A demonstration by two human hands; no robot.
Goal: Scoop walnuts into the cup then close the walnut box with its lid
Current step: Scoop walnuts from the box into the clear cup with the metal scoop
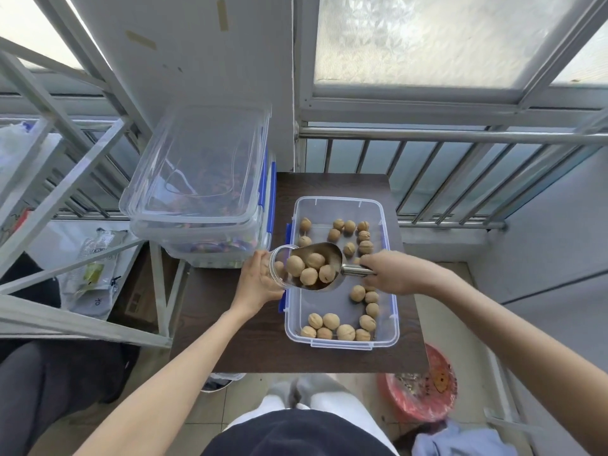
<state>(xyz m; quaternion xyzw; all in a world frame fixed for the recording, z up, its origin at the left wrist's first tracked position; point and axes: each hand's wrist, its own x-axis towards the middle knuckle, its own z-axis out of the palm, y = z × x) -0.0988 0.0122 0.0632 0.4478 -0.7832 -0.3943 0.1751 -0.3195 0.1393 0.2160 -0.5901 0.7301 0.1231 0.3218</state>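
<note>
A clear plastic walnut box (342, 344) with blue latches lies open on a dark table (230, 340), with several walnuts (345, 332) scattered inside. My left hand (256, 284) grips a clear cup (278, 268), tilted with its mouth toward the box's left wall. My right hand (390, 273) holds the handle of a metal scoop (332, 258) carrying several walnuts, its front edge at the cup's mouth. A clear lid (197, 166) rests on the stacked boxes to the left; whether it belongs to the walnut box I cannot tell.
Stacked clear storage boxes (204, 238) with colourful contents stand left of the table. A grey metal rack (65, 192) is further left. A railing (460, 179) runs behind the table. A red basin (424, 390) sits on the floor at right.
</note>
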